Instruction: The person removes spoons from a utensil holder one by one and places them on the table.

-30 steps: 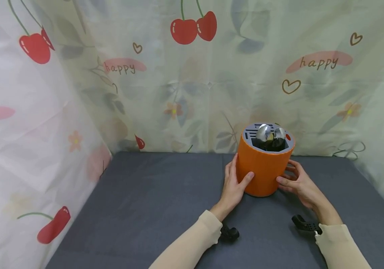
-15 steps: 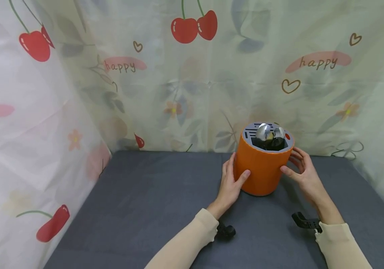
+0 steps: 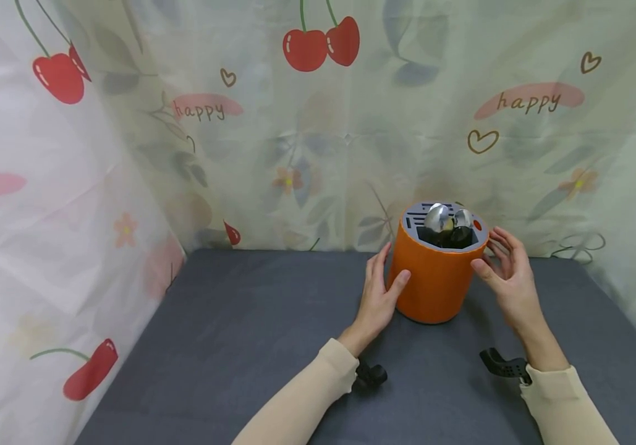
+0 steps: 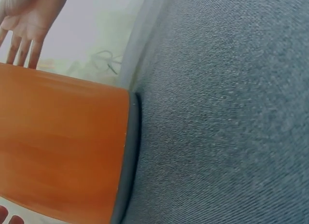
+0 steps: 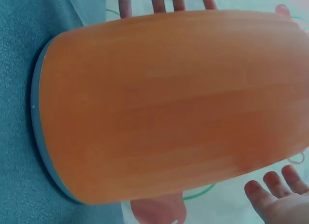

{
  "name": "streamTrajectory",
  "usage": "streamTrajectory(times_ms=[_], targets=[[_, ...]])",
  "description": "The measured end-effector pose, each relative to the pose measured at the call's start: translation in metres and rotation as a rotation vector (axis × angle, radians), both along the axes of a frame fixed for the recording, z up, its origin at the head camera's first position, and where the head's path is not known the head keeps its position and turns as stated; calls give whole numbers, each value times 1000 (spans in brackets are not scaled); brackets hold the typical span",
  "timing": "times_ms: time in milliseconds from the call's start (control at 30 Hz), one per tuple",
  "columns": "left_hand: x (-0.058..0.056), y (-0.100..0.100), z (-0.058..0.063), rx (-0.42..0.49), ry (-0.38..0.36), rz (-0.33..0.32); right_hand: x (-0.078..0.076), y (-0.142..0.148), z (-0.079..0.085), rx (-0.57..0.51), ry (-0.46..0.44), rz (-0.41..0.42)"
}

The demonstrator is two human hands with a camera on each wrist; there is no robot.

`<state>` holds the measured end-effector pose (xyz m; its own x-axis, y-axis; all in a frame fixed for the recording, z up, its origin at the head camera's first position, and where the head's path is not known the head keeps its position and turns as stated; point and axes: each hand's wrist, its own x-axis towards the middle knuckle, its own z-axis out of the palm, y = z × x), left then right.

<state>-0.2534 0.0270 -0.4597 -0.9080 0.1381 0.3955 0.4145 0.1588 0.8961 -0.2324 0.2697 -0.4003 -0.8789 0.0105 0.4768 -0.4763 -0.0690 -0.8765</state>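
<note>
An orange cylindrical knife block stands upright on the dark grey cloth, its grey top cut with narrow slots. Two shiny rounded metal heads and dark pieces show in its larger opening; what lies below is hidden. My left hand is at the block's left side, fingers and thumb extended; whether it touches I cannot tell. At the upper right side is my right hand, its fingers loosely bent and holding nothing. In the right wrist view, the right fingertips are apart from the orange wall.
A dark grey cloth covers the table. Behind and at the sides hang pale curtains printed with cherries and flowers. Black wrist mounts stick out below the sleeves.
Both hands have loosened from the block's sides. My right hand has moved up and outward, my left slightly left. The block has stayed nearly where it was.
</note>
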Motion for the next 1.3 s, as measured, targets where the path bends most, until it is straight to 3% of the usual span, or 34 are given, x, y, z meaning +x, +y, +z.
streamTrajectory(times_ms=[767,1033,1300], targets=[[0,-1,28,34,42,0,0,-7,-5,178,-42,-100],[-4,-2,43,55,115,8,-4,-13,-8,209,-33,-153],[-10,-4,64,80,179,-3,-5,-14,-10,187,-23,-147]])
